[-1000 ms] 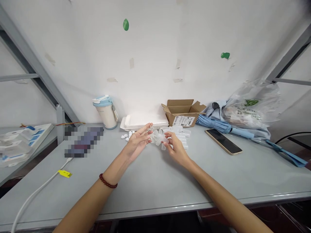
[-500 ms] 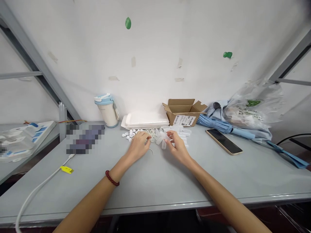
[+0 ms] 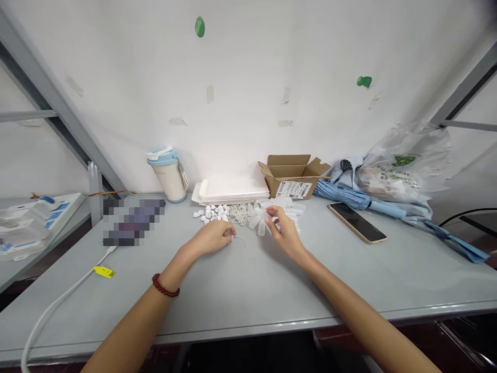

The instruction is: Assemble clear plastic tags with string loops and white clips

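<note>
My left hand [image 3: 213,237] pinches one end of a thin white cord [image 3: 241,239], whose free end curves over the tabletop. In front of that hand lies a pile of small white plastic pieces [image 3: 212,211]. Beside it is a tangle of cream-coloured cords [image 3: 238,213]. My right hand [image 3: 286,232] has its thumb and fingers closed on a translucent plastic piece [image 3: 267,213], just above a loose heap of similar translucent pieces [image 3: 255,222]. More clear, elongated pieces [image 3: 295,209] lie behind the right hand, partly covered by it.
A stack of white envelopes [image 3: 231,191] and an open cardboard box [image 3: 291,181] stand against the wall. At left are a tumbler [image 3: 166,176] and a white cable [image 3: 70,290]. A phone [image 3: 357,223], a blue umbrella [image 3: 349,196] and a plastic bag [image 3: 399,171] lie at right.
My left hand has drawn back from the piles toward me and slightly left, with the white cord in its fingers. The right hand stays by the translucent pieces. The view has shifted slightly.
</note>
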A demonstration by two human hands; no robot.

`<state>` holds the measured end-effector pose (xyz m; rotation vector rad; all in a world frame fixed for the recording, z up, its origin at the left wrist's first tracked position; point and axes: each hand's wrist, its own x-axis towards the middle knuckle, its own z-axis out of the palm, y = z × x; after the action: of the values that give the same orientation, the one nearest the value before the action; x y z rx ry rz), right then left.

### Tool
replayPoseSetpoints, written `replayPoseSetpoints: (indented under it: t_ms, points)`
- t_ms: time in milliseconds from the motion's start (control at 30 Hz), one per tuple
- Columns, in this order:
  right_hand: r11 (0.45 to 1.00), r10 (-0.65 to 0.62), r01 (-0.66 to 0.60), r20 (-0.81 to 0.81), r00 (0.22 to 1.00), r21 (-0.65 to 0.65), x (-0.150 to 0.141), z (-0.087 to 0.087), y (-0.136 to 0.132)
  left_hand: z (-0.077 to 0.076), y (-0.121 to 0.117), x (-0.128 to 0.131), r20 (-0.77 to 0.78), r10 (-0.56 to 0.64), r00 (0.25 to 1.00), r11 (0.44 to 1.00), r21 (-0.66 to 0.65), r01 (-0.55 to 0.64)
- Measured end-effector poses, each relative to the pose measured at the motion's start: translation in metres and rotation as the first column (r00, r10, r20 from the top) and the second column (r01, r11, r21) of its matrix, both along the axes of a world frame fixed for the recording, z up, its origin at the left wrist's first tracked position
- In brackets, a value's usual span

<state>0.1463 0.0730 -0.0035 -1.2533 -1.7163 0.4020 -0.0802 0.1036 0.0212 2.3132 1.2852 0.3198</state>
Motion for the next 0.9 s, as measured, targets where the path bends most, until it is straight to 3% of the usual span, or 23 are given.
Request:
replayPoseSetpoints:
  t_ms: [100, 167, 300, 467, 600, 900]
  points:
    - [1.0, 0.028, -0.028, 0.0, 1.0, 0.011, 0.0, 0.0, -0.001, 0.002, -0.002, 0.005, 0.046, 0.007, 0.999, 1.0, -0.015, -0.007]
    - [0.999, 0.041, -0.041, -0.007, 0.999, 0.018, 0.0, 0.002, -0.002, 0.008, -0.003, 0.007, 0.155, 0.05, 0.987, 0.999, -0.023, -0.047]
    - [0.995, 0.098, -0.098, -0.006, 0.995, -0.011, -0.002, 0.005, -0.006, 0.019, -0.007, 0.011, 0.399, 0.191, 0.897, 0.978, 0.004, -0.21]
    - [0.983, 0.185, -0.185, 0.067, 0.98, -0.004, -0.007, 0.006, -0.015, 0.019, -0.013, 0.021, 0.497, 0.291, 0.817, 0.932, 0.045, -0.359]
    - [0.971, 0.24, -0.238, 0.099, 0.966, -0.029, -0.01, 0.006, -0.019, 0.015, -0.02, 0.029, 0.529, 0.287, 0.799, 0.929, 0.049, -0.367]
    - [0.974, 0.225, -0.221, 0.09, 0.97, -0.059, -0.009, 0.004, -0.016, 0.014, -0.028, 0.036, 0.538, 0.233, 0.81, 0.95, 0.053, -0.308]
